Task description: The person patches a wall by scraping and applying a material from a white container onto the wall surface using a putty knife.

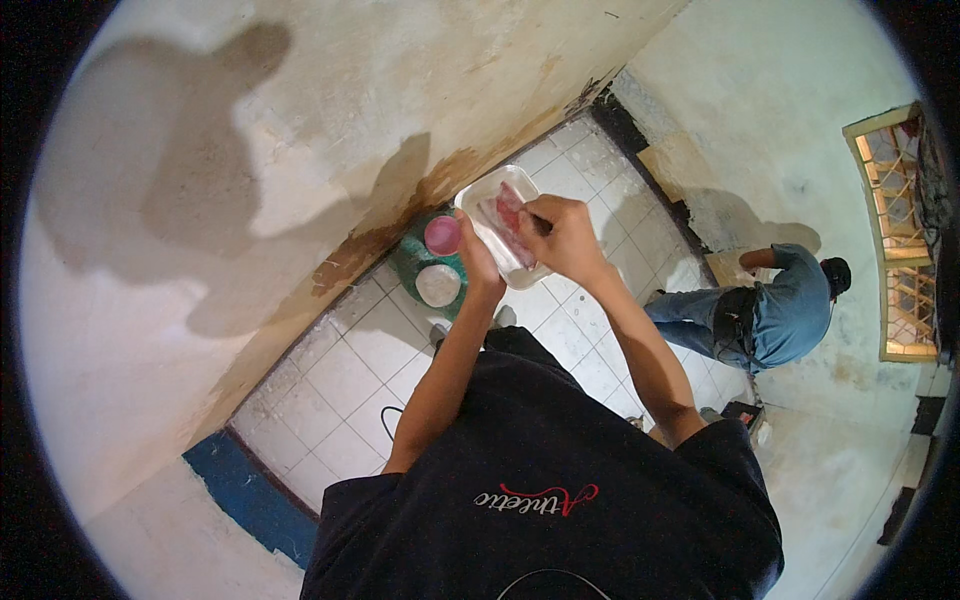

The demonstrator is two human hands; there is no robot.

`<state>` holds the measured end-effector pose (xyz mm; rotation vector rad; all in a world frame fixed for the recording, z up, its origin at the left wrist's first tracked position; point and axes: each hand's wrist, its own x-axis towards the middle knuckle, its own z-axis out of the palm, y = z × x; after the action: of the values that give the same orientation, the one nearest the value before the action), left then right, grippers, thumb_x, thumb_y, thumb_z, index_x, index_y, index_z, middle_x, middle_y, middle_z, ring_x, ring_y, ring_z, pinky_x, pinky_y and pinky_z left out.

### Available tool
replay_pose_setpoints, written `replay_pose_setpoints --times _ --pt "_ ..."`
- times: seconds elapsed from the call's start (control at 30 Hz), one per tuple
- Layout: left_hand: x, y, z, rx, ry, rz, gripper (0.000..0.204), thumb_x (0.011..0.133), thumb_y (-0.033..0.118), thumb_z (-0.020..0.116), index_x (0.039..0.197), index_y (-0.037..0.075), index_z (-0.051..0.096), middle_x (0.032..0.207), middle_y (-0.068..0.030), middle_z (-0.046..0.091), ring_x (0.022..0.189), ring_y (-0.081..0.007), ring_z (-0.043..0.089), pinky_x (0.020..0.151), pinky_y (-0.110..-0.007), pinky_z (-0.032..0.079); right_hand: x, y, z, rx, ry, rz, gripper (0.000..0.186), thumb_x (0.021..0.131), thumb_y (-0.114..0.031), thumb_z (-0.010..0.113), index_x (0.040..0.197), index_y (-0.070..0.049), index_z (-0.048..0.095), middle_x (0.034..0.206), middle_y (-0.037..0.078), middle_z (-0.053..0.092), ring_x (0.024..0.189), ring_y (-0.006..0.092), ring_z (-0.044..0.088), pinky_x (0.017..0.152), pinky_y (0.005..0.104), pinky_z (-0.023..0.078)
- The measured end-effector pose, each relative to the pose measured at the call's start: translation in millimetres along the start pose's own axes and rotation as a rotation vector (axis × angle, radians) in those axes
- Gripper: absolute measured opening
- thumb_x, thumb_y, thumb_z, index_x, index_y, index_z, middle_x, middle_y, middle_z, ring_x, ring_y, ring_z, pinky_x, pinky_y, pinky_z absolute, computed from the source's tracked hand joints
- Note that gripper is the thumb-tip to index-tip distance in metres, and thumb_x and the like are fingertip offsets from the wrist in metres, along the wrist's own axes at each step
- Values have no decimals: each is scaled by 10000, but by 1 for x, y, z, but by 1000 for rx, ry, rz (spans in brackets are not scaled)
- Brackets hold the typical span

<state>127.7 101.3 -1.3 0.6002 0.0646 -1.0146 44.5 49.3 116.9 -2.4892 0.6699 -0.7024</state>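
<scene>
My left hand [478, 258] grips the near left side of a shallow white tray [481, 192] with rounded corners, held up in front of me. Red and pinkish wet-looking smears [508, 205] lie across its inside. Over the tray's right side, my right hand [568, 238] is closed around a short dark handle [541, 226]; the tool's working end is hidden, so its kind cannot be told. Just left of my left hand, a pink round cup [442, 236] and a white round container [438, 286] appear over a green object [407, 262].
A stained wall [330, 130] runs close along the left. White floor tiles [350, 375] spread below. To the right, another person [760, 310] in blue bends by the far wall, near a window with a lattice [900, 230]. A black cable [388, 418] lies on the floor.
</scene>
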Motion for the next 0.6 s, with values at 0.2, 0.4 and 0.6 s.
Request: replay_pose_setpoints --times 0.2,0.4,0.6 --pt "6 -5 -7 -58 -49 -15 582 1020 519 295 1374 77 432 1339 -99 524 1219 -258 514 1042 -379 405 -1 5 1 39 70 66 121 787 -65 642 778 55 635 665 199 569 552 301 538 539 360 433" --pt "17 -14 -12 -72 -79 -35 609 1016 535 290 1399 78 410 1360 -90 514 1242 -263 496 1062 -374 383 5 10 -10 -35 35 60 103 771 -47 639 779 55 641 669 202 578 548 279 551 533 354 435" --pt "12 -12 -8 -52 -97 -39 618 1017 537 280 1402 70 404 1352 -98 517 1237 -253 498 1058 -366 386 -4 5 3 19 -38 101 116 771 -41 640 836 51 666 677 179 587 548 274 560 534 350 439"
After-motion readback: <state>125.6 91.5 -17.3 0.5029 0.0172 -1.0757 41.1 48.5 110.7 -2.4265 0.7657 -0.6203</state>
